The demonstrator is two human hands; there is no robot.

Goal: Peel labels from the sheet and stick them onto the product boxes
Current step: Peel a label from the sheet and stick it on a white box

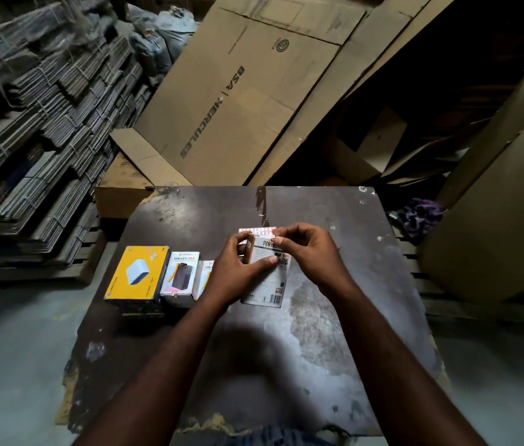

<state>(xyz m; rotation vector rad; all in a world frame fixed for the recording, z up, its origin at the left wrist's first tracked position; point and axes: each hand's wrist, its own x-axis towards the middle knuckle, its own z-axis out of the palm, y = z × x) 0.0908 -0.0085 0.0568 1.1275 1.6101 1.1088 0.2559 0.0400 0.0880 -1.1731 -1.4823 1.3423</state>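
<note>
You have both hands up over the middle of the dark, scuffed table. Your left hand is wrapped around a white product box, thumb laid across its printed face and the fingers behind its brown side; the box is tilted, its near end with the barcode down toward the tabletop. Your right hand is narrowed to a pinch at the box's far edge, thumb and forefinger pressed together right where the label sheet shows; whether a peeled label sits between those fingertips is too small to tell. The sheet, white with rows of pink-edged labels, lies at the far side of the box and is mostly hidden by your hands.

To the left of the held box, 3 more boxes stand in a row on the table, touching side by side: a yellow box with a picture of a white charger at the far left, a white box marked "HALLEY 20K" next to it, and a second white box half hidden behind your left wrist.

Beyond the table, a flattened carton printed "BSA HERCULES" leans at the far side, bundled cardboard stacks fill the left, and a purple cloth lies off the right edge.
</note>
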